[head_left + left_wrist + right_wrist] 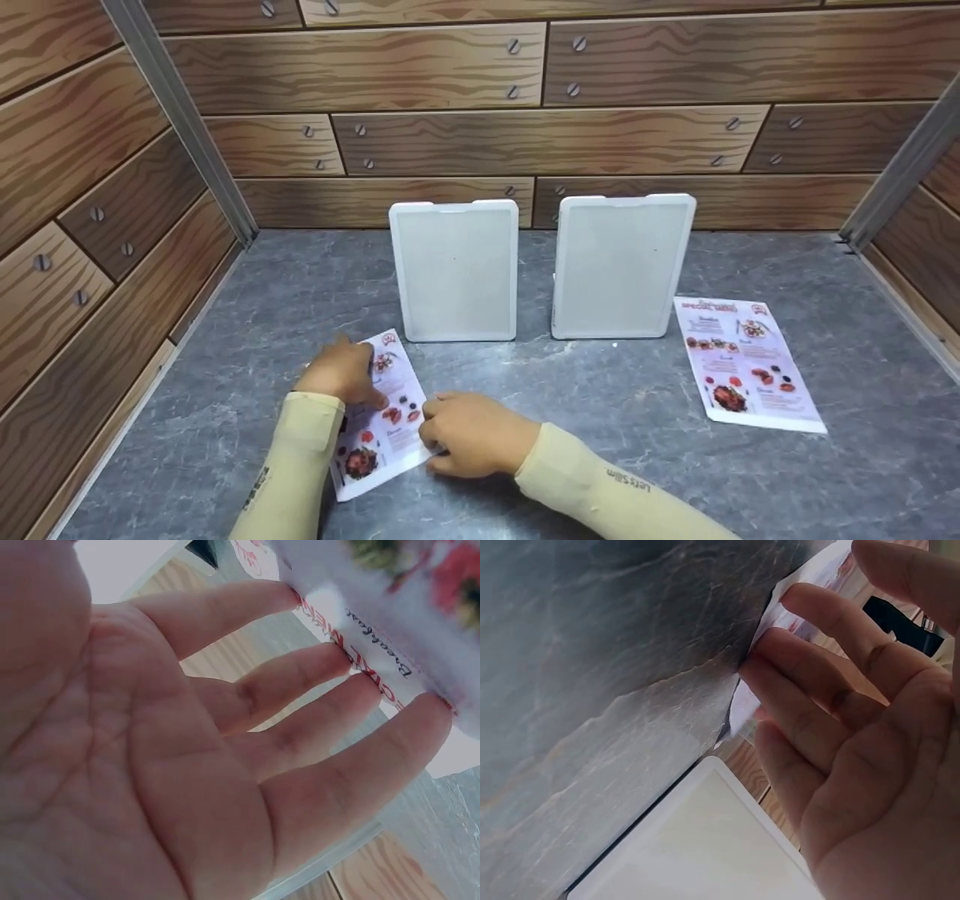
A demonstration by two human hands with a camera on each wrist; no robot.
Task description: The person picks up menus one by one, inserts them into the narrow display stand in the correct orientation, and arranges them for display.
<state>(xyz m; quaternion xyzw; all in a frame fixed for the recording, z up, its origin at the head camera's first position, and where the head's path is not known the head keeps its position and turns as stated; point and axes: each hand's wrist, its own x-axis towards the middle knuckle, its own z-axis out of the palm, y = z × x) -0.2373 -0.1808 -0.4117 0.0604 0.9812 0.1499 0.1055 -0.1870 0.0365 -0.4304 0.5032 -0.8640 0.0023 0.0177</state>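
A printed menu sheet (401, 431) lies tilted on the grey surface between the two hands. My left hand (341, 371) is at its left side, thumb over the print in the head view. In the left wrist view, the nearly straight fingers (292, 682) touch the sheet's heading edge. From the right, my right hand (480, 435) meets the opposite edge with its fingertips. Gently bent fingers (802, 705) lie along that edge in the right wrist view, where the paper (810, 615) lifts a little off the surface.
Two white framed panels stand upright behind the hands, a left panel (457, 274) and a right panel (622, 266). Another printed menu (750, 364) lies flat at the right. Wood-patterned walls (450, 67) enclose the back and sides of the grey marbled surface (600, 420).
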